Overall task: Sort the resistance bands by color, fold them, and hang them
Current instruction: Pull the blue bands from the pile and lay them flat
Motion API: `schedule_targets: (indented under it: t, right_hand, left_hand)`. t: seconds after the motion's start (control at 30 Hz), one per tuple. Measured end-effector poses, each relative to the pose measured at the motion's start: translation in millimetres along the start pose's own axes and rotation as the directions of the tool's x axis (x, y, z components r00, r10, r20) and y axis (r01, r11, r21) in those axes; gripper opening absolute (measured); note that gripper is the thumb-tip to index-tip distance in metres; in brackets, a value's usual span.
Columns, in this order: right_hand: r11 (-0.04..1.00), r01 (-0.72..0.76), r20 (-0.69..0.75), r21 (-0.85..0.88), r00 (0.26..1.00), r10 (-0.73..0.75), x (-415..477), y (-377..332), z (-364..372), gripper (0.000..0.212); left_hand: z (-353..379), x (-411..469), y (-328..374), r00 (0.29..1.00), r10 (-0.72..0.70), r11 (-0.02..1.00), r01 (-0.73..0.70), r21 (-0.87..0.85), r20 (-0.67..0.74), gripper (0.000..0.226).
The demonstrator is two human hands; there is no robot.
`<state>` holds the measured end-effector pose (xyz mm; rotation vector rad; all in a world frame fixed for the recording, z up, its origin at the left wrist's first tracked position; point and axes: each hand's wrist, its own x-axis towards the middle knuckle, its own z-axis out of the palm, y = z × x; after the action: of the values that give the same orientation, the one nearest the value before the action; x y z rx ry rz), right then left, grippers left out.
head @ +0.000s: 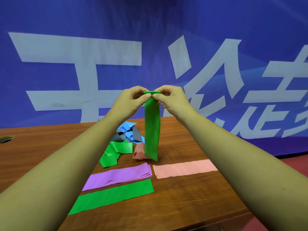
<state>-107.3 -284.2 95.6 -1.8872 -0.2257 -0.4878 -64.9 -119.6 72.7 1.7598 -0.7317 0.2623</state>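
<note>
The left hand [133, 99] and the right hand [171, 99] pinch the top of a green band [152, 127], which hangs doubled above the counter [183, 205]. This seems to be the folding step. Next it should be laid flat on the folded green band [113, 195], beside the purple band [120, 176] and the pink band [185, 168]. Its lower end could catch on the unsorted pile [126, 137].

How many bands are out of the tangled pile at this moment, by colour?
Green: 2, the held green band pinched at its top by the left hand and right hand, and the flat green band on the table.
Purple: 1, the flat purple band.
Pink: 1, the flat pink band.
Total: 4. The tangled pile is too jumbled to count.
</note>
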Motion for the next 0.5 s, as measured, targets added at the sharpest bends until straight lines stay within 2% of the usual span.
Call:
schedule_targets:
  t: [0.1, 0.17, 0.23, 0.33, 0.43, 0.5]
  right_hand:
    - [1.0, -0.005, 0.0, 0.026, 1.0, 0.005, -2.6, -4.6, -5.9, 0.012]
    - [0.999, 0.019, -0.03, 0.041, 0.999, -0.018, -2.9, -9.7, -11.0, 0.013]
    - [0.995, 0.04, -0.077, 0.092, 0.996, -0.033, -1.4, -16.9, -17.0, 0.012]
    - [0.991, 0.037, -0.074, 0.126, 0.997, -0.028, -1.0, -27.6, -23.2, 0.012]
    - [0.996, 0.034, -0.048, 0.088, 0.998, -0.029, -5.6, -32.5, -24.0, 0.008]
    - [0.997, -0.01, -0.035, 0.082, 0.999, 0.013, -10.7, -32.3, -25.4, 0.005]
  left_hand:
    - [5.6, -3.5, 3.1, 0.998, 0.017, 0.999, -0.019, -0.027, -0.058, 0.016]
    - [6.3, -3.3, 10.0, 0.994, 0.031, 0.997, -0.038, -0.063, -0.102, 0.016]
    - [8.3, -4.1, 17.6, 0.998, 0.028, 0.994, -0.034, -0.099, -0.063, 0.01]
    - [16.5, -10.8, 19.9, 0.997, -0.03, 0.995, 0.036, -0.091, 0.065, 0.019]
    - [24.4, -24.6, 15.0, 0.994, -0.102, 0.993, 0.104, -0.057, 0.044, 0.015]
    - [30.2, -34.2, 14.3, 0.988, -0.153, 0.978, 0.157, -0.14, 0.037, 0.017]
